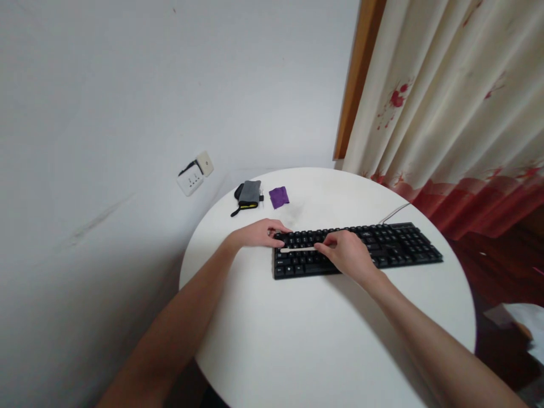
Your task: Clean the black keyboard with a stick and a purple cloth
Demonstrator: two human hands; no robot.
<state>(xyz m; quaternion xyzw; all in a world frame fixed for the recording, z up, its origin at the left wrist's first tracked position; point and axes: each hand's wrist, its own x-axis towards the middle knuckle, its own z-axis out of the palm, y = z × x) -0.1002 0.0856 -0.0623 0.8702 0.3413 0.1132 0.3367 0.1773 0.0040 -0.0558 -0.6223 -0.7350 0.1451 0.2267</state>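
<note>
A black keyboard (306,267) lies on the round white table (272,334), its key rows facing up. My left hand (258,232) grips the keyboard's upper left corner, thumb and fingers bent over its edge. Between the thumb and fingers of my right hand (344,252) is the handle of a slim, pale toothbrush (297,249). Its head points left and is over the keys near the left end, close to my left thumb. From this angle I cannot tell whether the bristles touch the keys. My right hand covers some of the middle keys.
Behind the keyboard lie a grey pouch (250,194) with a black strap and a folded purple cloth (279,197). A pale cable (395,213) runs off the table's back right. A wall with a socket (190,180) borders the left; a curtain (459,130) hangs at right.
</note>
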